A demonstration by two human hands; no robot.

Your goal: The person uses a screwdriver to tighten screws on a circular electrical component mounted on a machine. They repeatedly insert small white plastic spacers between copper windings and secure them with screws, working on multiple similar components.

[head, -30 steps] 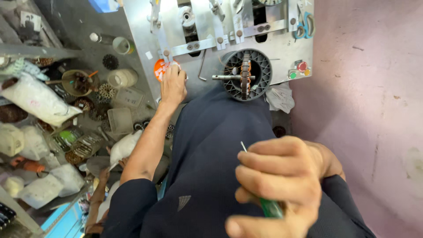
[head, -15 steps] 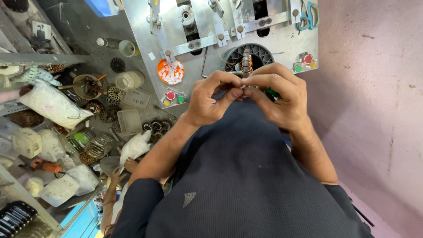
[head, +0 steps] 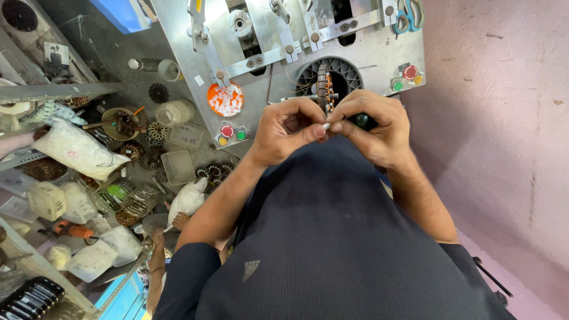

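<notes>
Brushed grey metal panel (head: 379,53), dull sheen; glossy plastic buttons (head: 409,72); matt dark cloth shirt (head: 332,237); rough pink wall (head: 504,118).

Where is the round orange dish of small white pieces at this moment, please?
In the head view, the orange dish sits on the grey metal machine plate, left of the left hand, just above the button cluster.

Ahead of me stands a grey metal machine panel (head: 379,56) with red, yellow and green push buttons (head: 232,133) at its lower left corner and an orange dish of small white slips (head: 225,99) just above them. Scissors with teal handles (head: 410,15) hang at its top right. To my left, a white plastic bag (head: 77,151) lies among clear containers (head: 178,166) and dark wound cores (head: 213,172). A pink wall (head: 504,118) rises on my right.
</notes>
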